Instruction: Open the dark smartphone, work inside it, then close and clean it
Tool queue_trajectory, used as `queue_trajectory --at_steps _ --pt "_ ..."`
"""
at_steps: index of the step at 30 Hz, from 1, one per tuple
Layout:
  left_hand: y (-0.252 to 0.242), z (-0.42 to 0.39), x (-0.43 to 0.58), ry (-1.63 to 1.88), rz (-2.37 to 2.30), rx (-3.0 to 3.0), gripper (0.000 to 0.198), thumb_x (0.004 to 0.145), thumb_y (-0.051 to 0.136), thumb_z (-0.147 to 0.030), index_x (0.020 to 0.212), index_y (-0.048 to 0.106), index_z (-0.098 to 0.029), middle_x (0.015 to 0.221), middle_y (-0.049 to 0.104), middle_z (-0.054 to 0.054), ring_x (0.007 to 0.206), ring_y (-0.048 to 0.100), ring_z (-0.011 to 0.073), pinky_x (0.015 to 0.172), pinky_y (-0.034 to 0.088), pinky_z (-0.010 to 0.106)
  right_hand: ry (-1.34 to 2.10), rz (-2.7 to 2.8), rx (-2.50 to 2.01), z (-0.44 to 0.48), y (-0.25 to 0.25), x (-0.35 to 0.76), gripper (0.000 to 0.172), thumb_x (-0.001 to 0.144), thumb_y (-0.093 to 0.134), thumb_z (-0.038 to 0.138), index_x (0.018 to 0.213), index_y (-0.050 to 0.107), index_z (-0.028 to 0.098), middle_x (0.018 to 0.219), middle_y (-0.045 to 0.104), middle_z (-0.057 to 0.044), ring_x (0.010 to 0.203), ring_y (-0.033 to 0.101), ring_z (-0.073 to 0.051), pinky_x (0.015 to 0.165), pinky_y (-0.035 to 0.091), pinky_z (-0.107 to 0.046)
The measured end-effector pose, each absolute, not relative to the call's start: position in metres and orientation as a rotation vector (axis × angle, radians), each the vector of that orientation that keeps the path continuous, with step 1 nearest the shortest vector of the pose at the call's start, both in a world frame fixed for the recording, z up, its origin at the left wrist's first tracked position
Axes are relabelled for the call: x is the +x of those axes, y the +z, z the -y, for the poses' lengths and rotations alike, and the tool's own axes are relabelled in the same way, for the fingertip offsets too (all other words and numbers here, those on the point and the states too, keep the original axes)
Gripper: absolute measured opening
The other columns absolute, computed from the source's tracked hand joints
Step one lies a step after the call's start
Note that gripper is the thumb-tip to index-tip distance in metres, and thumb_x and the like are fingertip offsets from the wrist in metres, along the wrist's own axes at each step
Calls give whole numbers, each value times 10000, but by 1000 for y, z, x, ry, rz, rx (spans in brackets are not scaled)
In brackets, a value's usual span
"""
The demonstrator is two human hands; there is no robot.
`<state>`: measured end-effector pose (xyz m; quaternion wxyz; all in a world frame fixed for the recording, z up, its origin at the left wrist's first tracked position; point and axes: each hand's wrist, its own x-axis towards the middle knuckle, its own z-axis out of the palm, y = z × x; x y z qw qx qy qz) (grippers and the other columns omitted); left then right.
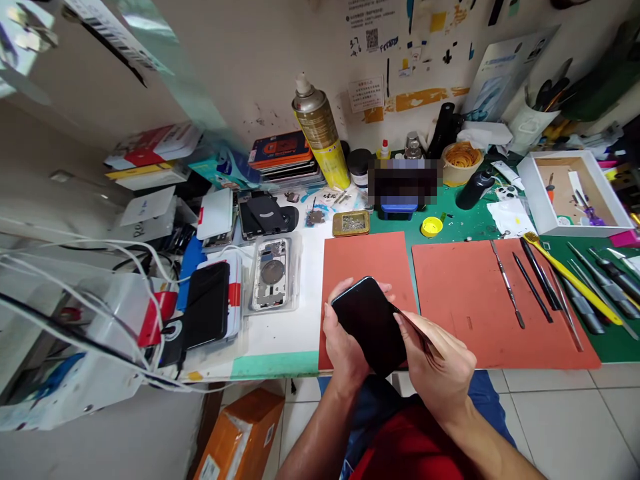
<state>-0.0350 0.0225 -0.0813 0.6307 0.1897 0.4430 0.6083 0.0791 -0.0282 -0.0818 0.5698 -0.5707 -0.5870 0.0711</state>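
Here the left hand (345, 343) wraps its fingers (383, 287) round the phone (370, 327), held dark face up above the near edge of a red mat (370, 257). The right hand (437, 370) pinches a thin blade (417, 330) against the phone's right side. A slip could scratch the phone or nick a finger; a loosened grip might drop it off the bench (280, 333).

Black phone (370, 323): lower end and back covered by left hand (345, 347) and right hand (437, 363). Thin tool (417, 330) in right hand: mostly under the fingers, kind unclear. Pixelated patch (405, 181): item behind it unreadable. Wall notes (367, 93): print too small. Cardboard box (240, 437): cut by bottom edge.
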Motion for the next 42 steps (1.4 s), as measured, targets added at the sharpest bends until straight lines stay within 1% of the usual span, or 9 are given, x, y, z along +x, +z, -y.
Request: queue_trajectory --at_steps 3,8,12,15,21,28,32,39,42 --pt "-79 -24 -35 1386 -989 427 474 1016 532 -660 1274 639 -278 1001 862 101 849 834 302 801 655 454 182 1372 -1341 33 -84 81 339 975 729 -8 1180 823 245 983 886 -25 823 875 -227 856 736 -298" --pt "-75 -26 -35 1397 -1026 418 446 1027 532 -586 1350 602 -286 989 862 94 840 827 286 788 651 423 219 1371 -1360 43 -91 85 355 966 732 -29 1184 820 237 990 884 -34 820 869 -222 851 738 -308" --pt "-76 -28 -35 1404 -994 419 488 1028 533 -596 1399 592 -284 1009 860 108 819 816 285 742 645 407 235 1380 -1361 51 -95 88 354 956 741 -36 1181 820 225 983 883 -39 820 869 -218 858 741 -307" --pt "-77 -29 -36 1437 -999 426 500 1034 517 -620 1418 568 -303 995 861 108 815 815 287 738 646 412 243 1385 -1373 55 -95 90 342 970 736 -13 1184 825 238 976 884 -35 802 869 -217 837 747 -306" --pt "-77 -31 -36 1423 -967 425 454 1029 506 -630 1306 607 -286 981 860 117 780 811 289 672 637 388 241 1358 -1393 57 -90 93 271 973 754 35 1102 852 252 916 888 -17 748 870 -215 806 753 -297" --pt "-75 -29 -33 1434 -979 451 470 1065 451 -628 1321 625 -275 1014 858 124 822 814 291 727 643 405 329 1306 -1477 57 -87 95 161 990 764 123 1016 875 238 892 887 -36 698 859 -216 695 734 -280" --pt "-75 -29 -31 1446 -999 457 467 1066 451 -614 1318 632 -264 1033 860 134 835 814 285 754 645 400 385 1284 -1492 57 -87 96 143 995 761 141 1000 875 228 890 889 -32 703 858 -209 696 729 -271" --pt "-83 -34 -33 1467 -1021 424 501 1048 458 -630 1361 613 -271 999 856 122 792 816 278 727 644 392 488 1248 -1521 57 -87 99 123 981 780 151 969 881 220 919 894 -33 740 863 -210 714 707 -259" --pt "-87 -37 -32 1454 -993 423 497 1038 490 -628 1356 629 -273 1033 849 129 916 828 310 808 660 443 630 1253 -1572 52 -81 108 143 1000 763 207 918 880 207 867 881 -22 706 839 -202 638 665 -248"
